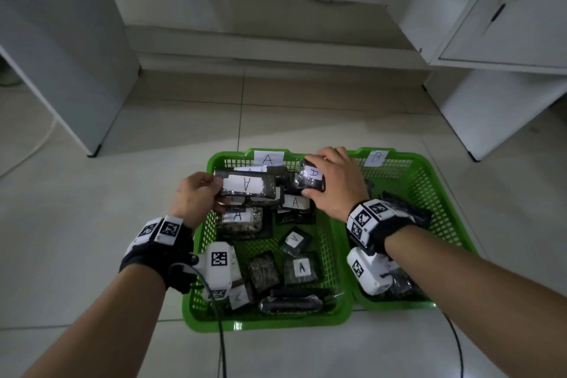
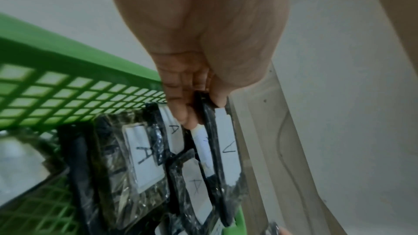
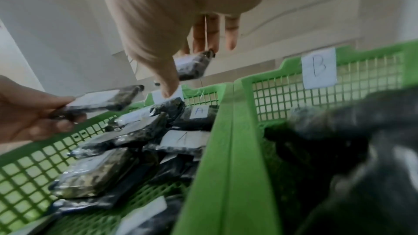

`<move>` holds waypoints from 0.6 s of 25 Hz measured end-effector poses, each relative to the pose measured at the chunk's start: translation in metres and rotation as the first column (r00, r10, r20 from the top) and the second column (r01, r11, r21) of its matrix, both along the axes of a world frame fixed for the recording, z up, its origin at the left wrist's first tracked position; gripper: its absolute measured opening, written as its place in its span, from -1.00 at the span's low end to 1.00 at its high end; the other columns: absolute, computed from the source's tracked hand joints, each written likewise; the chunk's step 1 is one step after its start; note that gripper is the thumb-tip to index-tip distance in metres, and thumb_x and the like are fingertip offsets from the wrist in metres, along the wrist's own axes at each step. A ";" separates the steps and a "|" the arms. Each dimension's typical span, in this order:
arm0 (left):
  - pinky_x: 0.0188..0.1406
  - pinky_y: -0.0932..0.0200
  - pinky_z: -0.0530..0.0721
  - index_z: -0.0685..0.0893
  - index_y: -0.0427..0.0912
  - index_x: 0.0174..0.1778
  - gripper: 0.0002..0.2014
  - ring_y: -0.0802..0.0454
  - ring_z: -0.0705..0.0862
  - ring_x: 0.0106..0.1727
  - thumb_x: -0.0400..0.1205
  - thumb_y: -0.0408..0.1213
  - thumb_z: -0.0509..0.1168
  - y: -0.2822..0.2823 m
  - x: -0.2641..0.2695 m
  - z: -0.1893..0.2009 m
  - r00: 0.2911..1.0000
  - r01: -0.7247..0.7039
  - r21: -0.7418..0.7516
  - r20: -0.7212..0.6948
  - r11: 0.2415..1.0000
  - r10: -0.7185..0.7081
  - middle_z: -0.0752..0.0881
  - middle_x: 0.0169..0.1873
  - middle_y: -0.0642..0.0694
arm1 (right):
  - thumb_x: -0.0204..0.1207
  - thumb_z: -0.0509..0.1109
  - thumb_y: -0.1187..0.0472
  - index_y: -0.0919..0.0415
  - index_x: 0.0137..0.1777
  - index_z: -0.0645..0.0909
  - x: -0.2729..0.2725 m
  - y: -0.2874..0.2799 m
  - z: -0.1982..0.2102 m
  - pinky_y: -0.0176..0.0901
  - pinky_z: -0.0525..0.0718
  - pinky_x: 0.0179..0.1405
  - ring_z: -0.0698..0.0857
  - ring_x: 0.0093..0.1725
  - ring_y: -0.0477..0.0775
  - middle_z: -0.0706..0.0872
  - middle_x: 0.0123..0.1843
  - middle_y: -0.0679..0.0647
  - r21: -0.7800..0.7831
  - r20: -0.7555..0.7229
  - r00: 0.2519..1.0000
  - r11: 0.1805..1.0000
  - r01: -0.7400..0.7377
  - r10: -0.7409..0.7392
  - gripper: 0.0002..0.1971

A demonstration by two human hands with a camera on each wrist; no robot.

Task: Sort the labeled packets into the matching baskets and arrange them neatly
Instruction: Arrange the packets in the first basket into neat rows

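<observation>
Left hand (image 1: 196,196) grasps a black A packet (image 1: 247,183) above basket A's (image 1: 196,310) ten-o'clock rim; right hand (image 1: 334,182) grasps a B packet (image 1: 310,178) at its one-o'clock corner, beside basket B (image 1: 429,181).

Before you sit two bright green baskets of moulded plastic lattice, the left one (image 1: 211,163) and the right one (image 1: 429,175), smooth and faintly glossy on their rims, each bearing a matt white paper tag (image 1: 268,158) inked by hand. The flat black packets (image 1: 245,222) you sort are wrapped in clear, crinkled, shiny film and carry matt white paper labels. Beneath lies a floor of pale glazed tiles (image 1: 92,209), smooth and reflective.
</observation>
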State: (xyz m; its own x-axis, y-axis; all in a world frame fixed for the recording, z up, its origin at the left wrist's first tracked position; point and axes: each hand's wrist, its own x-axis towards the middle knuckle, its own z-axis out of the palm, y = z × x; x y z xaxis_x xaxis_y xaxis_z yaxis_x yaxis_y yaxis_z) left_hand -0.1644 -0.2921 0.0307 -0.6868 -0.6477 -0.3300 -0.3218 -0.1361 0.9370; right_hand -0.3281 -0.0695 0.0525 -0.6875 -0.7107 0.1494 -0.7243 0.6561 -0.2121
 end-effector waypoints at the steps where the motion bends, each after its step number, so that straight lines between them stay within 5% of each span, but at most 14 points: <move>1: -0.47 0.19 0.75 0.59 -0.50 0.15 -0.81 -0.01 0.78 -0.43 0.76 -0.41 0.21 -0.001 0.002 -0.001 0.998 -0.043 0.083 -0.047 0.996 0.047 0.68 -0.20 -0.28 | 0.41 0.61 0.02 0.01 0.54 0.52 -0.004 -0.002 0.003 0.07 0.48 0.44 0.43 0.37 0.02 0.55 0.40 -0.08 0.071 -0.035 0.999 0.997 -0.032 0.035 -0.32; 4: -0.40 0.26 0.78 0.58 -0.50 0.15 -0.82 -0.03 0.80 -0.43 0.76 -0.43 0.21 -0.004 0.005 -0.004 0.987 -0.108 0.211 -0.097 0.971 0.131 0.69 -0.14 -0.34 | 0.40 0.52 0.45 0.00 0.55 0.54 -0.013 -0.012 0.006 -0.04 0.64 0.29 0.43 0.36 0.03 0.49 0.46 -0.02 0.174 0.038 0.991 0.976 -0.130 0.125 -0.29; 7: -0.35 0.25 0.80 0.59 -0.48 0.15 -0.83 -0.05 0.82 -0.39 0.75 -0.42 0.23 -0.005 0.002 -0.006 0.990 -0.089 0.206 -0.086 0.974 0.109 0.72 -0.11 -0.34 | 0.45 0.46 0.57 0.04 0.53 0.56 -0.009 -0.019 0.002 -0.20 0.71 -0.02 0.49 0.16 -0.01 0.46 0.35 0.08 0.246 0.125 0.973 0.944 -0.219 0.193 -0.32; 10: -0.35 0.27 0.80 0.59 -0.46 0.13 -0.85 -0.03 0.82 -0.40 0.74 -0.43 0.25 -0.003 -0.001 -0.007 0.992 -0.080 0.192 -0.086 0.978 0.098 0.71 -0.14 -0.31 | 0.41 0.51 0.49 0.14 0.36 0.65 -0.011 -0.020 -0.008 -0.04 0.73 0.04 0.53 0.17 0.08 0.48 0.21 0.08 0.309 0.159 0.966 0.919 -0.244 0.202 -0.48; 13: -0.33 0.27 0.80 0.60 -0.43 0.09 -0.88 -0.04 0.83 -0.37 0.73 -0.42 0.26 -0.004 -0.001 -0.009 0.990 -0.086 0.199 -0.093 0.976 0.106 0.73 -0.12 -0.31 | 0.36 0.57 0.21 0.17 0.24 0.66 -0.014 -0.022 -0.016 -0.09 0.72 0.09 0.54 0.13 0.03 0.49 0.11 -0.01 0.264 0.208 0.971 0.949 -0.171 0.117 -0.58; 15: -0.33 0.27 0.80 0.60 -0.45 0.11 -0.86 -0.05 0.83 -0.36 0.73 -0.42 0.27 -0.004 -0.001 -0.008 0.989 -0.094 0.201 -0.090 0.975 0.114 0.74 -0.10 -0.32 | 0.44 0.57 0.23 0.19 0.16 0.67 -0.016 -0.025 -0.019 -0.14 0.71 0.13 0.58 0.12 0.01 0.54 0.09 -0.03 0.243 0.167 0.981 0.960 -0.137 0.098 -0.69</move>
